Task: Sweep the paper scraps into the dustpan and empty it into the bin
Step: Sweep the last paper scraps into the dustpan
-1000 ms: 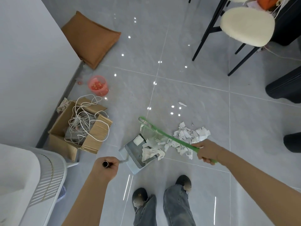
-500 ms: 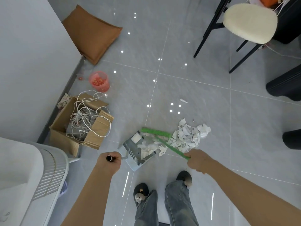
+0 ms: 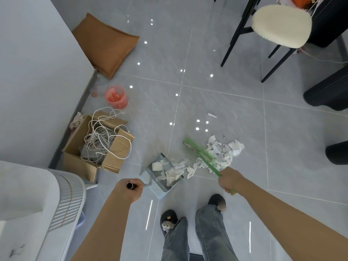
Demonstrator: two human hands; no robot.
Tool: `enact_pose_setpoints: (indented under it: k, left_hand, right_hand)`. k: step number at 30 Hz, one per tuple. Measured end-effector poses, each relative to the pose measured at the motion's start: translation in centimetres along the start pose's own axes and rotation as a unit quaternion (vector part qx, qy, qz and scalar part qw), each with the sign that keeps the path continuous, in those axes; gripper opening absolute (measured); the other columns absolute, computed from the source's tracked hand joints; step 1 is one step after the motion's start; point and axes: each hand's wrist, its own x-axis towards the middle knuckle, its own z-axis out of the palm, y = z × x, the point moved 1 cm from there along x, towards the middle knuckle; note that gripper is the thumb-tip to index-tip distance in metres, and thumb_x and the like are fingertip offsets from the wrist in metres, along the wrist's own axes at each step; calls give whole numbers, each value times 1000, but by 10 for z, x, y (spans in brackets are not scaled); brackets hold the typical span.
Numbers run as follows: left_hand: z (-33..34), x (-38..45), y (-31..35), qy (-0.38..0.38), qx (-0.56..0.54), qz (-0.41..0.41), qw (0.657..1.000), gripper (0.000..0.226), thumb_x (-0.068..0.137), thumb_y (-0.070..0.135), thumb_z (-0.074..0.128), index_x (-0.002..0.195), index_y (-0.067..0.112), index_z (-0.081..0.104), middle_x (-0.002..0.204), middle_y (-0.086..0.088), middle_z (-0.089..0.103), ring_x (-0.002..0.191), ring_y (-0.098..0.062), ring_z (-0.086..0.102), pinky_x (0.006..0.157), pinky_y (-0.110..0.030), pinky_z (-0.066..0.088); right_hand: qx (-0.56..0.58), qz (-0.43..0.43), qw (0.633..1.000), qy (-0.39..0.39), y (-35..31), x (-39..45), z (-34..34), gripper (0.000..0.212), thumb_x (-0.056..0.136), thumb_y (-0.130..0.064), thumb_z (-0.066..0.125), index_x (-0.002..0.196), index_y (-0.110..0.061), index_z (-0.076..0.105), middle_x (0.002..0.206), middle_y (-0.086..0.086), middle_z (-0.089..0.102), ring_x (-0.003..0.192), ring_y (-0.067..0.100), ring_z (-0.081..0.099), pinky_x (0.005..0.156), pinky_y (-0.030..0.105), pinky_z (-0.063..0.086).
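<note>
The green broom (image 3: 202, 157) is long and thin. It slants from the right hand (image 3: 228, 180) up and away to the left, and its brush end sits on the floor (image 3: 216, 53) at the far left edge of the paper scraps (image 3: 224, 153). The brush end looks blurry. The right hand is curled tight around the near end of the green stick.

The left hand (image 3: 130, 189) is wrapped around the top of the dustpan's dark handle, so the round end of the handle pokes out of the fist. The dustpan (image 3: 161, 176) is pale blue and sits on the floor in front of the feet. Its open mouth points to the right and away, toward the scraps. Some white scraps already lie in the pan. More scraps trail out of its mouth in a line to the bigger pile beside the broom. One small scrap (image 3: 211, 115) lies alone, farther away.

By the wall on the left, a cardboard box (image 3: 113, 157) stands open with a tangle of white cord (image 3: 99, 140) in it, and some cord hangs over its flaps. Past it is a small pink tub (image 3: 115, 97) with orange bits inside. A brown cushion (image 3: 105, 44) leans at the wall.

The floor is shiny grey tiles with little light spots. A chair (image 3: 280, 25) with a cream seat and black legs stands in the far right corner. A white ribbed machine (image 3: 37, 204) is at the near left.
</note>
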Motion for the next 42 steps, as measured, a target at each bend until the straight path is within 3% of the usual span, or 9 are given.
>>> enact_pose_setpoints:
  k: [2, 6, 11, 18, 23, 28, 31, 35, 42]
  left_hand:
    - [-7, 7, 8, 7, 4, -12, 1000, 28, 92, -1, 20, 70, 12, 33, 57, 0, 31, 21, -14, 31, 29, -10, 30]
    - [-9, 18, 6, 9, 26, -20, 999, 30, 92, -1, 21, 68, 13, 33, 36, -4, 31, 19, -14, 32, 27, -11, 31]
    - [1, 12, -8, 3, 13, -7, 1000, 30, 92, -1, 21, 67, 12, 32, 61, 0, 27, 18, -13, 30, 28, -10, 30]
    - [-16, 6, -2, 21, 41, -15, 999, 29, 84, -6, 22, 64, 14, 30, 38, -4, 30, 18, -13, 30, 28, -10, 29]
    - [-30, 2, -1, 26, 62, 2, 998, 25, 63, -10, 23, 63, 15, 29, 32, -3, 29, 19, -14, 31, 29, -9, 30]
    - [-39, 11, 5, 22, 68, -6, 997, 25, 65, -10, 24, 65, 14, 29, 40, -2, 31, 20, -14, 31, 29, -10, 31]
    - [-34, 8, 2, 20, 70, -8, 997, 28, 79, -9, 23, 65, 13, 32, 37, -4, 31, 18, -14, 31, 27, -11, 30]
    - [-33, 4, -5, 16, 62, -17, 998, 30, 92, -1, 23, 68, 13, 34, 59, 1, 29, 18, -14, 29, 27, -12, 30]
    - [-40, -11, -16, 4, 41, -62, 997, 32, 90, -4, 27, 63, 13, 32, 30, -5, 30, 20, -13, 32, 30, -12, 30]
  right_hand:
    - [13, 3, 1000, -28, -15, 1, 34, 12, 86, -3, 44, 98, -4, 47, 73, 5, 50, 69, 22, 59, 45, 22, 40]
    - [30, -13, 996, -82, -35, -7, 80, 21, 85, -3, 47, 106, -3, 49, 70, 4, 49, 64, 20, 57, 42, 21, 40]
    - [34, -47, 989, -133, -29, -24, 46, 46, 81, 1, 49, 127, 2, 56, 63, 1, 50, 49, 12, 47, 44, 19, 41]
    - [76, -45, 992, -91, 1, -60, -18, 71, 81, 13, 45, 144, -21, 42, 54, 8, 44, 41, 16, 34, 36, 19, 32]
    - [69, -10, 996, -63, 15, -49, -5, 64, 81, 13, 45, 141, -8, 45, 55, 8, 46, 46, 18, 40, 40, 22, 34]
    - [82, 18, 994, -65, 21, -36, 49, 41, 87, -3, 47, 126, 3, 55, 65, 3, 49, 52, 15, 47, 47, 23, 42]
    - [84, 15, 990, -108, 14, -36, 82, 46, 79, 3, 48, 123, 4, 60, 59, 6, 49, 49, 17, 46, 49, 24, 43]
    - [106, -3, 984, -145, 6, -41, 86, 63, 74, 14, 47, 135, -4, 52, 59, 8, 50, 47, 18, 45, 41, 22, 42]
    - [113, -25, 989, -97, 14, -62, 48, 71, 79, 14, 46, 141, -20, 46, 57, 9, 51, 42, 17, 40, 39, 24, 38]
